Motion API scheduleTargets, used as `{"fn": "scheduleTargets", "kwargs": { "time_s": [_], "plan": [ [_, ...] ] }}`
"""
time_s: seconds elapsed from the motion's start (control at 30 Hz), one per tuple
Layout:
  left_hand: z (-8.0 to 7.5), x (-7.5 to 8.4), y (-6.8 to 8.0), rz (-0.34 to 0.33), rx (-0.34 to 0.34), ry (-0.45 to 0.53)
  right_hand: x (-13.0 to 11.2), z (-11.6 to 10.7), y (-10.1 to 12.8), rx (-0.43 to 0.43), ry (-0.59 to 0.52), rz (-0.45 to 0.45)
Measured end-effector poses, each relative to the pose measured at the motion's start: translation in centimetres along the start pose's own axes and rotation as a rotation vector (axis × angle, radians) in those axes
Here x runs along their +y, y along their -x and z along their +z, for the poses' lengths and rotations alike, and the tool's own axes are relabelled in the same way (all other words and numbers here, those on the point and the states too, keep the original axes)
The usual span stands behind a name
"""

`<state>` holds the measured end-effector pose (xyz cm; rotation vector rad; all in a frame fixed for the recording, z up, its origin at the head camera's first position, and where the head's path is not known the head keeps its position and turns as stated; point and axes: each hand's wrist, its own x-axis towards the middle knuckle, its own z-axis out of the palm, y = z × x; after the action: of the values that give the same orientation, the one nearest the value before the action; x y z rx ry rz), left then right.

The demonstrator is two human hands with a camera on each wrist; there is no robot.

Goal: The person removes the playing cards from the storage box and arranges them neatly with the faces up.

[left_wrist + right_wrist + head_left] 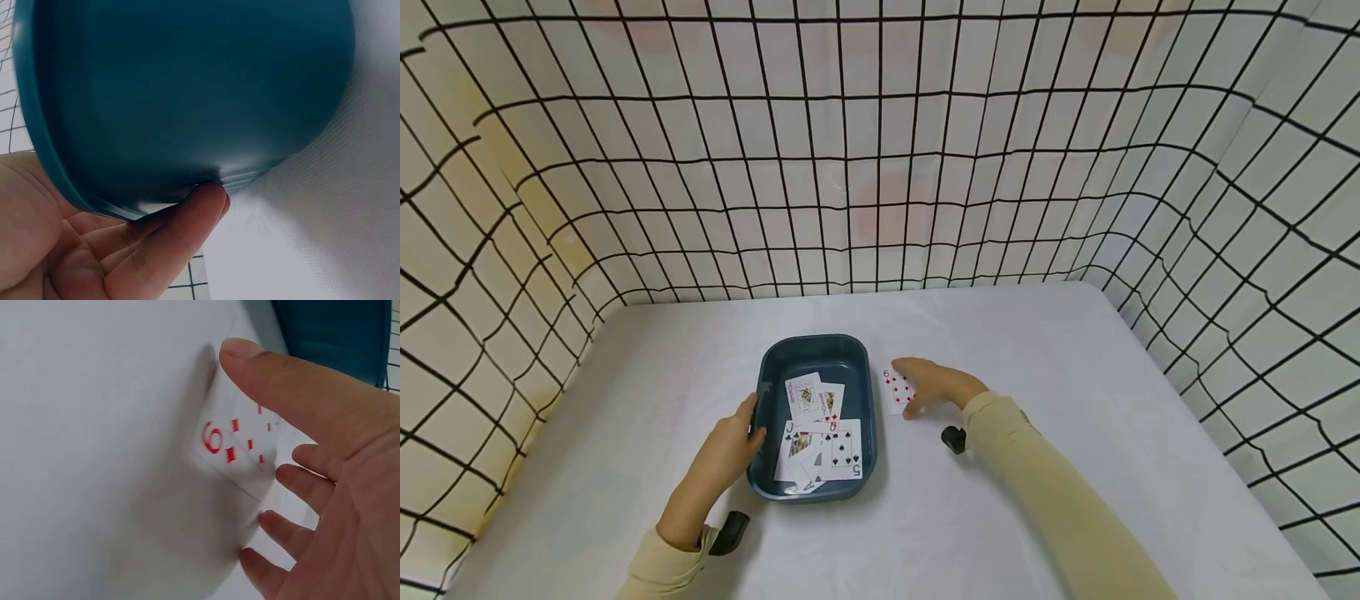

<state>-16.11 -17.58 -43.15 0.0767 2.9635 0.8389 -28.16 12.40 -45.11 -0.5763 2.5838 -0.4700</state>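
Note:
A dark blue tray (814,342) sits on the white table with several playing cards (820,429) lying face up inside it. My left hand (733,446) grips the tray's left rim, thumb on top. In the left wrist view its fingers (162,240) lie under the tray's outer wall (187,94). Just right of the tray lies a six of diamonds card (897,390). My right hand (936,385) is over that card. The right wrist view shows the card (234,456) pinched between the thumb (281,375) and the curled fingers, with the tray's (331,331) side behind.
The white tablecloth (1037,375) spreads wide to the right and behind the tray. Curtain walls with a black grid (880,167) close in the table on three sides. Black wrist straps (730,533) show by both sleeves.

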Motion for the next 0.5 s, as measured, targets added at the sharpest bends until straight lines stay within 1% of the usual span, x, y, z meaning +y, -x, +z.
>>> {"fn": "scheduleTargets", "kwargs": {
  "time_s": [0.1, 0.17, 0.37, 0.5],
  "plan": [
    [0.0, 0.0, 0.0, 0.001, 0.002, -0.002, -0.6, -0.9, -0.2, 0.017, -0.020, -0.010],
    [0.0, 0.0, 0.0, 0.000, 0.005, -0.001, -1.3, -1.7, -0.5, 0.044, -0.021, -0.040],
    [0.1, 0.0, 0.0, -0.004, 0.007, 0.005, -4.6, -3.8, -1.3, 0.141, 0.024, -0.157],
    [0.1, 0.0, 0.0, -0.010, 0.004, 0.012, -7.1, -3.9, -1.6, 0.159, 0.003, -0.219]
  ]
}}
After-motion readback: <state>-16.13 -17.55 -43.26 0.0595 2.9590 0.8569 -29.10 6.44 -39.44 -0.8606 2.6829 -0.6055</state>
